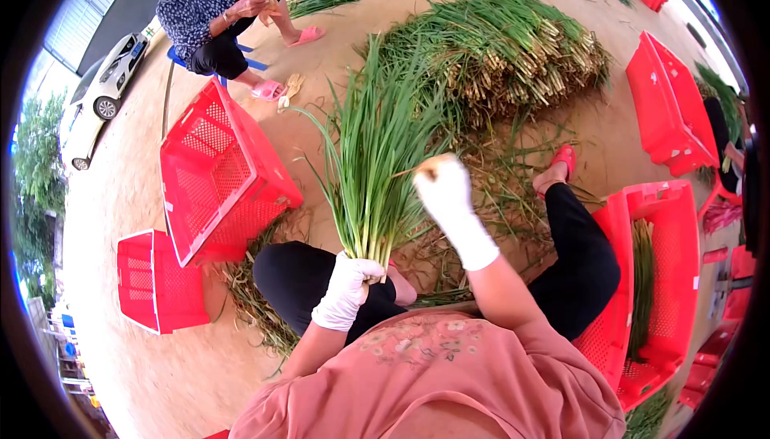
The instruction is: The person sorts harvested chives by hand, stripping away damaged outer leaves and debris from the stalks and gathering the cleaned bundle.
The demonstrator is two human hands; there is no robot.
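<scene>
1. Losing stalks looks like the main risk: the leafy green bunch (377, 166) fans out loose above the left hand (351, 283), so a slack grip could drop some.
2. Thin brown strip (407, 172) could snag among the leaves, being right beside them.
3. Left fingers: closed round the bunch's pale lower stalks, no gap seen.
4. Right hand (445, 190): raised, strip at its fingertips (blurred, can't tell how far the fingers close).
5. Bunch is held roughly upright between the knees (277, 275), before the big pile (513, 54).
</scene>
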